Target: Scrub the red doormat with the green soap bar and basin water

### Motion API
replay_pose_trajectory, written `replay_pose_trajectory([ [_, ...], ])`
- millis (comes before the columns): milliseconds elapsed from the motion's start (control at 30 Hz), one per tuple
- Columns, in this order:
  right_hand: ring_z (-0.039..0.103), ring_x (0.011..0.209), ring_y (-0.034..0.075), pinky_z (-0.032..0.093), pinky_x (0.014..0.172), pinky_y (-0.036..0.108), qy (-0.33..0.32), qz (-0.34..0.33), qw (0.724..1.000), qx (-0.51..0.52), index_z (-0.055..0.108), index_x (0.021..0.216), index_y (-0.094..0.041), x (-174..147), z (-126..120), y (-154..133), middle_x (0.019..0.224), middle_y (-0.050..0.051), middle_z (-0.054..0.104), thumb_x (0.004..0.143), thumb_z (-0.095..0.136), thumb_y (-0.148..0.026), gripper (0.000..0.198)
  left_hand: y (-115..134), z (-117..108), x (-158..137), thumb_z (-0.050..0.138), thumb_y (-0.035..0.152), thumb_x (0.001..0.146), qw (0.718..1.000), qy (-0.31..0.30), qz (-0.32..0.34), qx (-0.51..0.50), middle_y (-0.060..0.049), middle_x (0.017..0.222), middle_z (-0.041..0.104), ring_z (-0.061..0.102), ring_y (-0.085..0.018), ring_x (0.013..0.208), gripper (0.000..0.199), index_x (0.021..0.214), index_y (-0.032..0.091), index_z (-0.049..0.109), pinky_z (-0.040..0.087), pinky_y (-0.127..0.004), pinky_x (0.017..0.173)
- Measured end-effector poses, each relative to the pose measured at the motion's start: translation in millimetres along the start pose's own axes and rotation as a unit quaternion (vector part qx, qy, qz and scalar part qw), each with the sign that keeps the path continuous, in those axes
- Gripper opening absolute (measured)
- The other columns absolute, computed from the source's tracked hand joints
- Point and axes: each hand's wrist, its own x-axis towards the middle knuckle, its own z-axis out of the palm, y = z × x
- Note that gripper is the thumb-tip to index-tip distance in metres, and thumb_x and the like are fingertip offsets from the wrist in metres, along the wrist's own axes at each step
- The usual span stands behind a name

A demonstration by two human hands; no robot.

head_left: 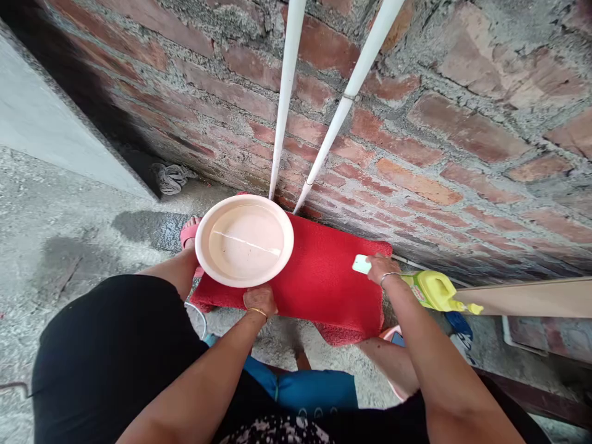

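A thick red mat is spread over a low support, its ends hanging down. On its left part sits a cream plastic basin holding clear shallow liquid. My left hand is closed on the mat's near edge, just below the basin's rim. At the mat's right end my right hand is closed round a small pale mint, flat block-shaped tool, held against the red pile. Its underside and the part inside my fingers are hidden.
A yellow detergent bottle is beyond my right wrist. Behind the mat rises a brick wall with two white pipes. A grey slab leans at left near a crumpled rag. Wet patches mark the concrete floor.
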Motion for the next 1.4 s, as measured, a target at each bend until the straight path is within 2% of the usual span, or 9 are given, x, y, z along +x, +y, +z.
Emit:
replay_pose_trajectory([
  [133, 0.051, 0.103, 0.024, 0.039, 0.086, 0.032, 0.045, 0.005, 0.998, 0.035, 0.055, 0.123, -0.027, 5, -14, 6, 0.118, 0.007, 0.050, 0.070, 0.066, -0.028, 0.054, 1, -2, -1, 0.078, 0.035, 0.047, 1.000, 0.006, 0.001, 0.000, -0.012, 0.092, 0.071, 0.065, -0.029, 0.092, 0.042, 0.086, 0.019, 0.070, 0.053, -0.036, 0.072],
  [433, 0.047, 0.105, 0.023, 0.037, 0.090, 0.032, 0.119, -0.109, 0.979, 0.120, 0.054, 0.124, -0.031, 54, -44, -72, 0.121, 0.005, 0.050, 0.070, 0.068, -0.033, 0.055, 4, 0, 0, 0.077, 0.037, 0.049, 1.000, 0.012, -0.018, 0.022, -0.011, 0.090, 0.071, 0.065, -0.027, 0.089, 0.046, 0.090, 0.018, 0.069, 0.052, -0.034, 0.071],
  [567, 0.049, 0.105, 0.023, 0.038, 0.089, 0.032, 0.085, -0.070, 0.990, 0.084, 0.055, 0.124, -0.030, 59, -23, -16, 0.119, 0.007, 0.051, 0.070, 0.068, -0.031, 0.056, 6, -1, 0, 0.078, 0.038, 0.047, 0.999, 0.008, -0.023, 0.024, -0.011, 0.092, 0.071, 0.065, -0.028, 0.089, 0.050, 0.092, 0.018, 0.068, 0.052, -0.034, 0.071],
  [700, 0.050, 0.108, 0.031, 0.039, 0.084, 0.038, 0.010, 0.066, 0.997, 0.044, 0.057, 0.124, -0.024, 38, 1, 61, 0.121, 0.015, 0.050, 0.072, 0.065, -0.028, 0.052, 7, -1, 0, 0.078, 0.037, 0.046, 0.999, 0.006, -0.023, 0.023, -0.011, 0.091, 0.071, 0.065, -0.028, 0.089, 0.049, 0.090, 0.019, 0.069, 0.052, -0.035, 0.070],
  [800, 0.050, 0.108, 0.035, 0.039, 0.081, 0.042, 0.010, 0.114, 0.993, 0.031, 0.061, 0.119, -0.020, 19, 9, 81, 0.117, 0.019, 0.052, 0.075, 0.060, -0.025, 0.044, 6, 0, 0, 0.078, 0.036, 0.046, 0.999, 0.012, -0.021, 0.022, -0.012, 0.091, 0.071, 0.066, -0.027, 0.089, 0.047, 0.089, 0.018, 0.069, 0.052, -0.034, 0.070],
  [900, 0.053, 0.101, 0.031, 0.040, 0.080, 0.038, 0.043, 0.052, 0.995, 0.078, 0.060, 0.120, -0.022, 10, 3, 47, 0.115, 0.017, 0.053, 0.070, 0.066, -0.029, 0.051, 4, 1, 0, 0.078, 0.036, 0.046, 1.000, 0.011, -0.012, 0.016, -0.012, 0.090, 0.071, 0.066, -0.027, 0.089, 0.046, 0.088, 0.018, 0.069, 0.052, -0.034, 0.070],
  [1200, 0.047, 0.104, 0.023, 0.039, 0.087, 0.032, 0.105, -0.183, 0.967, 0.143, 0.057, 0.120, -0.031, 6, -42, -170, 0.113, 0.005, 0.052, 0.071, 0.066, -0.032, 0.049, -1, 8, 7, 0.080, 0.036, 0.042, 1.000, 0.020, -0.009, 0.013, -0.012, 0.094, 0.070, 0.065, -0.029, 0.091, 0.047, 0.085, 0.019, 0.070, 0.053, -0.034, 0.069],
  [1300, 0.048, 0.104, 0.022, 0.039, 0.087, 0.032, 0.105, -0.195, 0.964, 0.148, 0.055, 0.121, -0.032, 11, -37, -181, 0.116, 0.004, 0.052, 0.072, 0.066, -0.030, 0.051, -1, 8, 7, 0.080, 0.036, 0.043, 1.000, 0.015, -0.007, 0.006, -0.011, 0.092, 0.070, 0.065, -0.028, 0.089, 0.047, 0.085, 0.020, 0.069, 0.053, -0.034, 0.069],
  [1400, 0.049, 0.102, 0.021, 0.038, 0.087, 0.032, 0.110, -0.181, 0.968, 0.132, 0.054, 0.122, -0.033, 15, -20, -141, 0.115, 0.003, 0.052, 0.071, 0.067, -0.029, 0.053, -1, 6, 5, 0.079, 0.035, 0.044, 1.000, 0.012, -0.003, 0.001, -0.010, 0.089, 0.071, 0.066, -0.027, 0.088, 0.046, 0.086, 0.019, 0.069, 0.053, -0.034, 0.071],
])
